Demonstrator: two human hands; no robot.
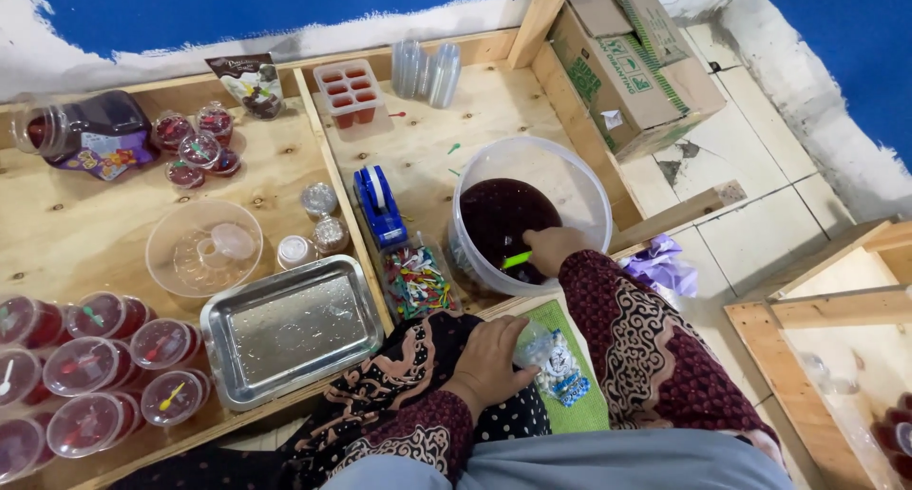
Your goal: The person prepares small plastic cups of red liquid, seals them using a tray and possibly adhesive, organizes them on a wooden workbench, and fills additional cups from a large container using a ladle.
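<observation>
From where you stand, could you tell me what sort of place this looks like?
Probably a small home workshop for packing jelly desserts. The right hand reaches into a big bucket of dark red liquid, sealed filled cups are lined up on a plywood bench, and empty cups stand stacked behind.

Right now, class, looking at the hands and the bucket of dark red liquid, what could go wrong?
1. The right hand dips a green scoop into the bucket, which stands at the bench edge; a nudge might tip it.
2. The left hand holds a small clear cup over the lap; drips could stain the green cloth.
</observation>
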